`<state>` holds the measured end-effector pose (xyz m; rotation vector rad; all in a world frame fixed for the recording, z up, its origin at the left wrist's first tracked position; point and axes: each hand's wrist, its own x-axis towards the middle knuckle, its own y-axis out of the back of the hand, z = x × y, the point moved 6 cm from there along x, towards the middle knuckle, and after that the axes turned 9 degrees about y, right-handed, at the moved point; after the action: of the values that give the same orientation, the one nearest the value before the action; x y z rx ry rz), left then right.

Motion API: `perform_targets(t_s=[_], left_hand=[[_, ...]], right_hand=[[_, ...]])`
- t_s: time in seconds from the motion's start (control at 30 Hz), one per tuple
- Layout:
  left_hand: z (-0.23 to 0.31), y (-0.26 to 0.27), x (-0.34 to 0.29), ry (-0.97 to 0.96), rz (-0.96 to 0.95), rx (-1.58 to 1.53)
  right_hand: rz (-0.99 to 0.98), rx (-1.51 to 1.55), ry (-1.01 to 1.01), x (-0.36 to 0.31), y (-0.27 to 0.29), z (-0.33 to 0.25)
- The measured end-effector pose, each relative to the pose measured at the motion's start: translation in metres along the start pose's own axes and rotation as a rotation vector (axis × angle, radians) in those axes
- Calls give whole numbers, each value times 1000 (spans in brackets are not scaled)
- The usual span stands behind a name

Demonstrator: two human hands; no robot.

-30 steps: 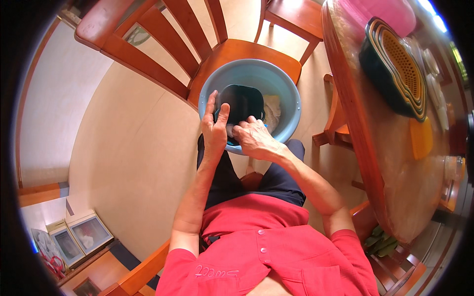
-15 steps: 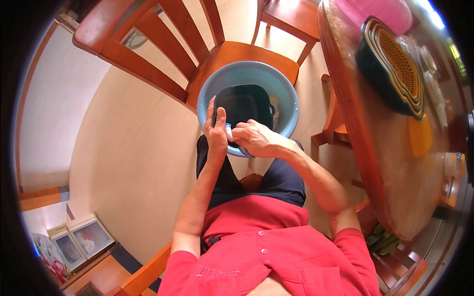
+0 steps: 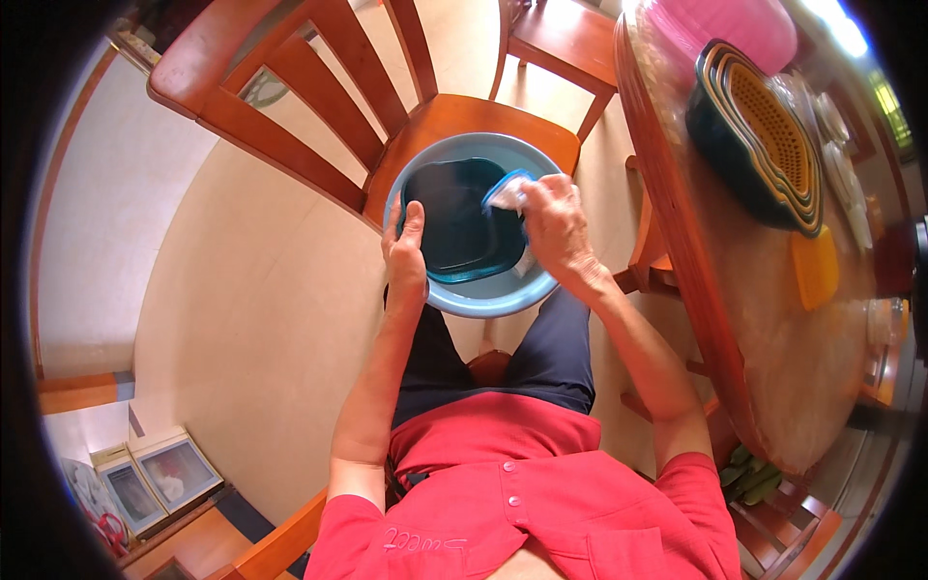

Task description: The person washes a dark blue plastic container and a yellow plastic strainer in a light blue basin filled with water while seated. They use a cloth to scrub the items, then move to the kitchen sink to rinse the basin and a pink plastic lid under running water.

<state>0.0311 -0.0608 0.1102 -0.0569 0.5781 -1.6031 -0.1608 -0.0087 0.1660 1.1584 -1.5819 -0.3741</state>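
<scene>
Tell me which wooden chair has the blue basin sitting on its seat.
The slat-backed chair right in front of the person holds the blue basin; the other chair, farther off, has a bare seat.

Two box-shaped packages stand side by side on the floor at the lower left, well away from the wooden chair. Each is pale with a bluish clear front panel. No labels, signs or screens can be made out.

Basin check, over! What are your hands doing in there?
Left hand grips dark tray's edge. Right hand presses white cloth on it. Tray sits in blue basin on chair. Nothing blocking.
</scene>
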Motion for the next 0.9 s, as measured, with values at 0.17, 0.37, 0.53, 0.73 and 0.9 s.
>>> perform_targets(t_s=[0.17, 0.37, 0.53, 0.73, 0.9], left_hand=[[10, -2, -5, -123, 11, 51], [8, -6, -11, -157, 66, 84], [25, -5, 0, -135, 43, -114], [23, -45, -12, -2, -94, -213], [34, -92, -34, 90, -267, -260]], right_hand=[[-86, 178, 50, -12, -9, -8], [-287, 168, 112, -28, 2, -30], [-173, 40, 176, -22, 90, -41], [43, -560, 71, -21, 227, -30], [-141, -753, -215, -58, 265, 24]])
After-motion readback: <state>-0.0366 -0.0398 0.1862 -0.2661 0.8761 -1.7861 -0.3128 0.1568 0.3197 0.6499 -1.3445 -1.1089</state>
